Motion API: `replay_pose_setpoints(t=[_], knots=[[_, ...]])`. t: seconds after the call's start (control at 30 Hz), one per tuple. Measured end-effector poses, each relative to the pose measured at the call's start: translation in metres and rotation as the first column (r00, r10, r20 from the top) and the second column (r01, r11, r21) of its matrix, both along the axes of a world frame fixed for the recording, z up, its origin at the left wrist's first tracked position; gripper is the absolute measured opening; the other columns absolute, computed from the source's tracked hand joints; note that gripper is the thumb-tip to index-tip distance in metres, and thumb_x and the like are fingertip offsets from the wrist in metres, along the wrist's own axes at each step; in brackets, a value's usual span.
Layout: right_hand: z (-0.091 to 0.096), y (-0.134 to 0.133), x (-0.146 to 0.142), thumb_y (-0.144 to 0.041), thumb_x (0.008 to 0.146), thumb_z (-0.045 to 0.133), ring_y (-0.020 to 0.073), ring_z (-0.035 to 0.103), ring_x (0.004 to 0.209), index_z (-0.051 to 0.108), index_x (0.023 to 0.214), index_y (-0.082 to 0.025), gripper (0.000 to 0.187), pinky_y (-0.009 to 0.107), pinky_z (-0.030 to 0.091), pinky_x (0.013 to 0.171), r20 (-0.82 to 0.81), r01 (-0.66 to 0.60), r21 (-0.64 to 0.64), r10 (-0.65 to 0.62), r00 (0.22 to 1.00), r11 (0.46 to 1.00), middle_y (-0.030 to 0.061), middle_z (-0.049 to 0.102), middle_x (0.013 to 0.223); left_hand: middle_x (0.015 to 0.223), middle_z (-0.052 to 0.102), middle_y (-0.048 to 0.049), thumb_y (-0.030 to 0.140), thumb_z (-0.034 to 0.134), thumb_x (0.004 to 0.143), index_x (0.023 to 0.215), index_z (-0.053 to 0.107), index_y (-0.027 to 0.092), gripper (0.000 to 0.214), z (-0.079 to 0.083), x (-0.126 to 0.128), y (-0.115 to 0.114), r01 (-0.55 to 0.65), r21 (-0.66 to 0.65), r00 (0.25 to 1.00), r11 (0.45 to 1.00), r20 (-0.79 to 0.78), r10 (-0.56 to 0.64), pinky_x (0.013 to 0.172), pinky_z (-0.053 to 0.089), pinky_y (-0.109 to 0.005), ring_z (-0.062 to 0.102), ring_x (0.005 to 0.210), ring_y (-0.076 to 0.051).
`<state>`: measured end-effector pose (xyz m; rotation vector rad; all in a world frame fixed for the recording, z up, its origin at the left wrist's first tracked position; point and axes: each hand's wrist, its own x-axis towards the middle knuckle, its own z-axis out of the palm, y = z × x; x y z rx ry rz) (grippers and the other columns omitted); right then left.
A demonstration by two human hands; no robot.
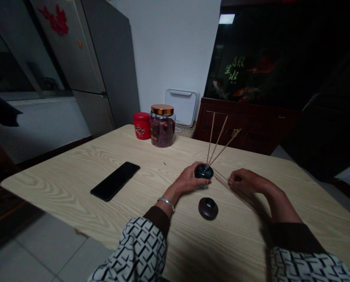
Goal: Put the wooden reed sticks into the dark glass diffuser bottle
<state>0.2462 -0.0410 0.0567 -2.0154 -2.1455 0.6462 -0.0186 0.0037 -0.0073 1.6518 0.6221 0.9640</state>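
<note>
Reed sticks, seen from the head view: three stood fanned in the dark bottle near the middle of the table, with the left hand closed around it. The right hand pinched the remaining bundle lying flat alongside, seemingly not yet inserted. The ring cap lay off, nearer the front edge.

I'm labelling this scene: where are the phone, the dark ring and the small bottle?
phone (115, 181), head view, middle of its screen.
dark ring (202, 210), head view, its left rim.
small bottle (203, 172), head view, its rounded top.
</note>
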Motion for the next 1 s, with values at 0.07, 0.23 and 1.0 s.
replay_pose_setpoints(t=[0.07, 0.23, 1.0], knots=[[0.017, -0.007, 0.006, -0.036, 0.075, 0.065, 0.0154, 0.057, 0.066, 0.068, 0.072, -0.016, 0.020, 0.027, 0.044, 0.063, -0.118, -0.044, 0.034, 0.048, 0.992, 0.998, 0.0034, 0.066, 0.071, 0.115, 0.066, -0.0106, 0.029, 0.087, 0.065, 0.127, 0.057, 0.017, 0.071, 0.000, 0.000, 0.000, 0.006, 0.005, 1.000, 1.000, 0.004, -0.006, 0.094, 0.048, -0.037, 0.062, 0.105, -0.023], [0.068, -0.035, 0.011, -0.045, 0.071, 0.078, 0.0144, 0.056, 0.067, 0.070, 0.084, -0.020, 0.028, 0.026, 0.046, 0.057, -0.623, 0.216, 0.335, 0.044, 0.781, 0.917, 0.0025, 0.066, 0.079, 0.113, 0.067, -0.0114, 0.032, 0.087, 0.064, 0.127, 0.058, 0.017, 0.071, 0.001, -0.001, 0.000, -0.025, 0.045, 0.999, 0.999, -0.029, 0.026, 0.094, 0.048, -0.040, 0.062, 0.103, -0.024], [0.047, -0.015, -0.093, -0.042, 0.079, 0.074, 0.0140, 0.061, 0.069, 0.064, 0.085, -0.019, 0.026, 0.025, 0.054, 0.054, -0.723, 0.419, 0.562, 0.178, 0.667, 0.713, 0.0016, 0.065, 0.081, 0.112, 0.067, -0.0093, 0.034, 0.086, 0.065, 0.128, 0.057, 0.018, 0.071, 0.002, -0.001, 0.000, -0.033, 0.061, 0.998, 0.998, -0.045, 0.036, 0.095, 0.047, -0.039, 0.061, 0.102, -0.023]])
